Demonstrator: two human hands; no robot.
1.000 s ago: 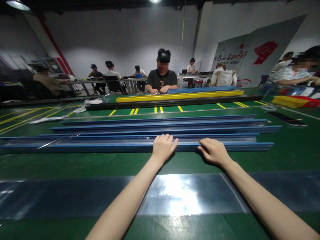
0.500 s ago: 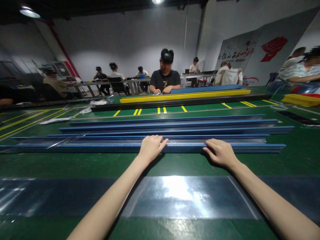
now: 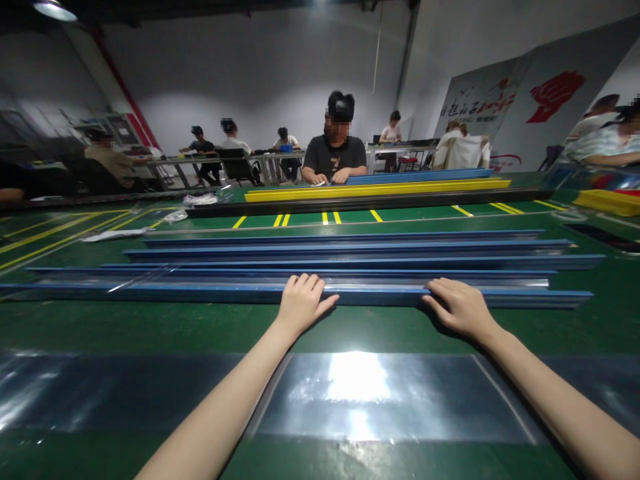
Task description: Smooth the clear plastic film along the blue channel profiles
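Observation:
Several long blue channel strips lie side by side across the green table, and the nearest blue strip runs under both my hands. My left hand is closed over its middle, fingers across the top edge and thumb along the front side. Further right, my right hand grips the same strip, with the fingertips curled over its upper edge and the thumb against the front. What the fingers do behind the edge is hidden. Behind lie more blue strips. A narrow clear film crosses the strips on the left.
A glossy clear sheet lies under my forearms. Beyond the blue strips are a black strip, a yellow strip and crumpled plastic. A dark phone-like slab rests at right. Across the table sits a person.
The view has shifted slightly. My right hand is a little further right along the strip, so the hands are wider apart. The fingers of my left hand look somewhat more spread.

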